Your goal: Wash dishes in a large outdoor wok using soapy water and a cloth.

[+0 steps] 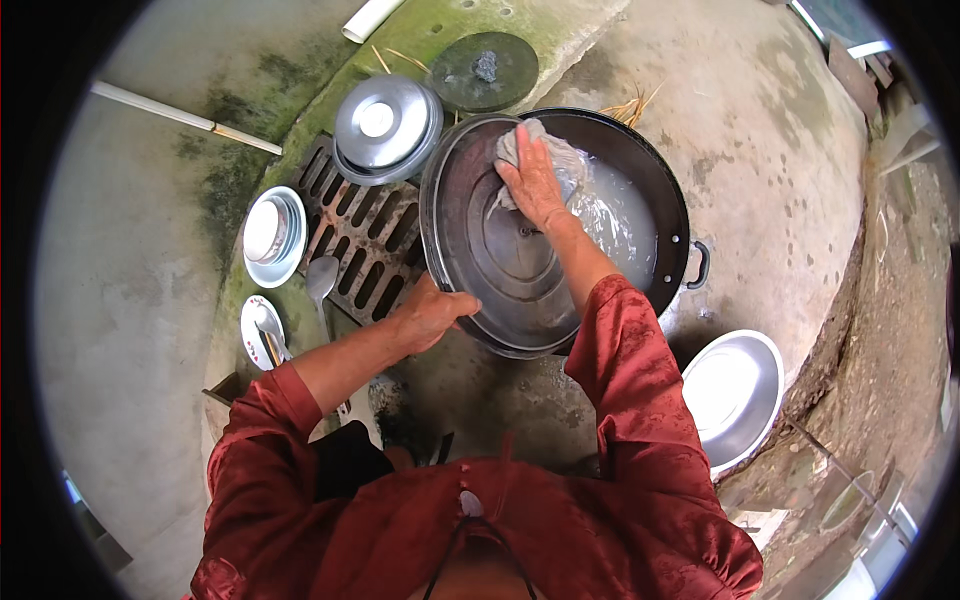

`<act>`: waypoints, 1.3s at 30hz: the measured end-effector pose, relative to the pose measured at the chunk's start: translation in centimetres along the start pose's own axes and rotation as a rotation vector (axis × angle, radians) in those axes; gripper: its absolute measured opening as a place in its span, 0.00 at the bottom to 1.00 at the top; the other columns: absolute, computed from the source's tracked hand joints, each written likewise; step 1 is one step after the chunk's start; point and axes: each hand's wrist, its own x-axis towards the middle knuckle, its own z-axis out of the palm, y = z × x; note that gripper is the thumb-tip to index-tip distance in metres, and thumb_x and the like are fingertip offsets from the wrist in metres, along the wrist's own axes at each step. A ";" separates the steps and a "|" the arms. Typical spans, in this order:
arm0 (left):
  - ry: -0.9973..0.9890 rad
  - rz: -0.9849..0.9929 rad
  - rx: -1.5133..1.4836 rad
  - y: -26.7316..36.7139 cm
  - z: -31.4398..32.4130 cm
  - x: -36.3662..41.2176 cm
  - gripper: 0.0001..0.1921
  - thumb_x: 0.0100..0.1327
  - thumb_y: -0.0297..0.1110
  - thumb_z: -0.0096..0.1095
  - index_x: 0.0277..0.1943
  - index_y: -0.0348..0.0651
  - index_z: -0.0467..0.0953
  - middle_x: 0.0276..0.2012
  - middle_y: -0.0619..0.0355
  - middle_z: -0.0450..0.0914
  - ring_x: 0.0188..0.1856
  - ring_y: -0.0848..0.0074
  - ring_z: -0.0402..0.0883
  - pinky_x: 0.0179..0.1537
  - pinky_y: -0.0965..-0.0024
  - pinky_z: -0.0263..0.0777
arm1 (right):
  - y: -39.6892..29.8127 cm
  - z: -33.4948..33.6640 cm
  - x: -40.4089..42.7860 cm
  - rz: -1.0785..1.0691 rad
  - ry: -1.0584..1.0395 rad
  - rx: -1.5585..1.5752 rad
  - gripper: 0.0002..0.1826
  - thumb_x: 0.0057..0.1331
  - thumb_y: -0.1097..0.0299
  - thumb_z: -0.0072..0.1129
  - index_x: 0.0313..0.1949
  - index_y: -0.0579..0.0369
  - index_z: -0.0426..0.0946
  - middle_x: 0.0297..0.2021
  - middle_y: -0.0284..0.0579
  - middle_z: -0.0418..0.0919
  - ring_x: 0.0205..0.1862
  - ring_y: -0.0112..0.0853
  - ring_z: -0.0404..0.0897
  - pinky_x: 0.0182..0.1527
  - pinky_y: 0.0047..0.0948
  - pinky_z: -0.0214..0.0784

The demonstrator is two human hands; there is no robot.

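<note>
A large round pot lid [495, 262] with concentric rings is tilted over the left side of a black wok [670, 199]. My left hand [431, 319] grips the lid's near left rim, thumb on top. With spread fingers, my right hand [534, 180] presses a wet grey cloth [566, 154] against the lid's far right part. Cloudy water [619, 217] stands in the wok, partly hidden by the lid and my right forearm. One loop handle [699, 265] shows on the wok's right side.
Left of the lid is a slotted metal grate [360, 232], with a lidded metal pot [386, 127] and a spatula [322, 277]. Stacked bowls [296, 262] and a plate with utensils [251, 341] are farther left. A dark round disc [517, 64] lies behind; a metal basin [739, 442] stands right.
</note>
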 end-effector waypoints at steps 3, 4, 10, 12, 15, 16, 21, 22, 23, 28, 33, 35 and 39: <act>0.069 0.026 0.072 -0.5 -0.8 -0.2 0.25 0.47 0.15 0.52 0.52 0.34 0.67 0.43 0.54 0.76 0.44 0.72 0.76 0.47 0.66 0.70 | 3.8 -1.4 -3.1 0.095 -0.141 -0.348 0.38 0.62 0.47 0.44 0.66 0.51 0.45 0.62 0.60 0.52 0.65 0.52 0.47 0.65 0.40 0.41; 0.097 0.055 0.077 -0.5 -0.7 -0.2 0.25 0.46 0.14 0.52 0.52 0.34 0.67 0.43 0.53 0.76 0.44 0.71 0.76 0.48 0.66 0.69 | 4.8 -1.9 -4.6 0.089 -0.166 -0.448 0.38 0.62 0.46 0.43 0.66 0.50 0.45 0.62 0.58 0.53 0.66 0.51 0.48 0.65 0.40 0.42; 0.088 0.174 -0.105 -1.3 -0.6 0.1 0.27 0.45 0.14 0.50 0.53 0.34 0.66 0.44 0.52 0.75 0.45 0.66 0.76 0.48 0.64 0.69 | 3.4 -2.3 -12.8 0.266 -0.297 -0.562 0.40 0.62 0.40 0.38 0.66 0.51 0.43 0.63 0.60 0.49 0.66 0.53 0.44 0.65 0.49 0.33; 0.080 0.186 -0.152 -1.0 0.1 -0.2 0.27 0.45 0.13 0.50 0.53 0.33 0.65 0.44 0.51 0.75 0.45 0.65 0.76 0.47 0.63 0.70 | 1.4 -1.4 -15.1 0.239 -0.295 -0.463 0.41 0.62 0.39 0.38 0.66 0.52 0.42 0.63 0.62 0.47 0.66 0.54 0.42 0.65 0.50 0.31; 0.046 0.080 -0.244 -0.4 0.8 -0.7 0.26 0.46 0.14 0.50 0.53 0.33 0.64 0.43 0.51 0.75 0.45 0.64 0.76 0.44 0.60 0.72 | -3.4 -0.4 -16.4 0.233 -0.318 -0.112 0.44 0.61 0.37 0.38 0.66 0.55 0.41 0.63 0.67 0.45 0.67 0.56 0.40 0.66 0.49 0.29; 0.092 0.061 -0.236 -0.5 0.8 -0.7 0.24 0.46 0.15 0.50 0.50 0.33 0.66 0.41 0.52 0.75 0.43 0.64 0.76 0.42 0.59 0.74 | -5.2 -0.7 -16.2 0.237 -0.313 -0.114 0.44 0.61 0.37 0.38 0.66 0.55 0.41 0.63 0.67 0.45 0.67 0.56 0.40 0.66 0.49 0.29; 0.100 0.009 -0.215 -0.5 -1.0 -0.6 0.14 0.47 0.18 0.50 0.40 0.31 0.71 0.35 0.52 0.76 0.36 0.63 0.78 0.38 0.58 0.75 | -10.7 -2.2 -16.8 -0.076 -0.477 0.132 0.47 0.57 0.39 0.49 0.66 0.52 0.41 0.63 0.66 0.46 0.67 0.56 0.40 0.66 0.47 0.31; 0.063 -0.041 -0.243 0.3 -1.1 -0.7 0.15 0.47 0.19 0.50 0.41 0.29 0.70 0.35 0.50 0.76 0.35 0.62 0.78 0.36 0.58 0.76 | -11.1 -2.7 -17.5 -0.147 -0.413 0.077 0.47 0.54 0.52 0.60 0.66 0.51 0.42 0.62 0.65 0.49 0.66 0.56 0.43 0.65 0.48 0.36; 0.026 -0.092 -0.271 1.1 -1.1 -0.8 0.17 0.46 0.19 0.50 0.42 0.27 0.68 0.35 0.49 0.75 0.34 0.62 0.78 0.34 0.57 0.76 | -10.8 -3.2 -17.8 -0.146 -0.413 0.077 0.47 0.54 0.52 0.60 0.66 0.51 0.42 0.62 0.65 0.49 0.66 0.56 0.43 0.65 0.48 0.36; -0.075 -0.250 -0.163 6.1 -1.4 -0.4 0.17 0.48 0.21 0.52 0.44 0.26 0.68 0.38 0.45 0.77 0.37 0.59 0.79 0.42 0.53 0.75 | -6.3 -8.0 -20.7 -0.314 -0.475 -0.204 0.51 0.41 0.75 0.64 0.65 0.48 0.47 0.57 0.63 0.58 0.61 0.56 0.56 0.61 0.46 0.51; -0.149 -0.243 -0.116 8.0 -2.2 -0.1 0.16 0.53 0.27 0.53 0.44 0.27 0.70 0.38 0.46 0.79 0.38 0.61 0.81 0.43 0.55 0.75 | -2.5 -9.0 -22.8 -0.408 -0.374 -0.362 0.48 0.37 0.79 0.61 0.62 0.51 0.55 0.54 0.62 0.62 0.56 0.55 0.63 0.58 0.45 0.57; -0.086 -0.083 -0.105 5.7 0.0 -0.6 0.19 0.57 0.31 0.54 0.49 0.29 0.67 0.39 0.48 0.79 0.38 0.65 0.81 0.43 0.60 0.76 | -3.5 -7.5 -22.9 -0.295 -0.262 -0.375 0.45 0.36 0.80 0.60 0.60 0.52 0.59 0.53 0.62 0.64 0.53 0.55 0.66 0.56 0.44 0.60; 0.129 0.149 0.077 -1.7 4.7 -4.3 0.22 0.59 0.37 0.59 0.53 0.39 0.66 0.47 0.58 0.74 0.46 0.73 0.75 0.41 0.64 0.73 | -12.5 -5.9 -20.4 -0.169 -0.179 -0.135 0.40 0.38 0.82 0.59 0.56 0.62 0.60 0.46 0.60 0.66 0.48 0.52 0.69 0.48 0.41 0.66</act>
